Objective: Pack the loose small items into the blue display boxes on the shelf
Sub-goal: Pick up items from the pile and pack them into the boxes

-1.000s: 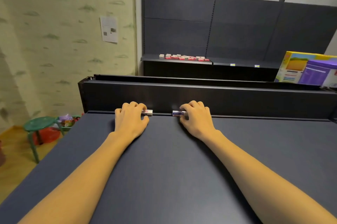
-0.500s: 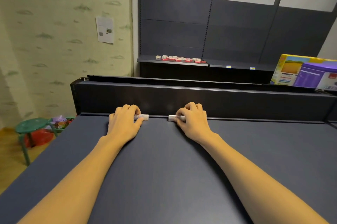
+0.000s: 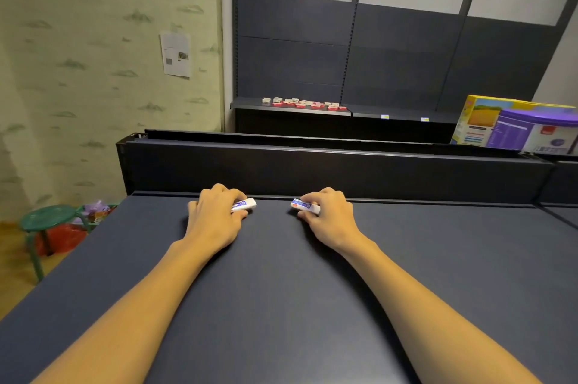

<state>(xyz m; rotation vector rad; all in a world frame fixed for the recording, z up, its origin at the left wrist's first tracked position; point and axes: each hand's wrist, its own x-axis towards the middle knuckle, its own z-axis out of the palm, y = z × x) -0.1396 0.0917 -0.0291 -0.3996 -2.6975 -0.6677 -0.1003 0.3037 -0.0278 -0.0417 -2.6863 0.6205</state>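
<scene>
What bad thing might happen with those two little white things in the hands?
Each hand pinches one small white item: the left hand its left item, the right hand its right item. Both sit close to the groove along the shelf's back edge, so a dropped one might slip in there. No blue display box is in view, so they might get put in the wrong place.

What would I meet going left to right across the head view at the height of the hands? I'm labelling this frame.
Green stool → left hand → its white eraser → the other white eraser → right hand.
</scene>
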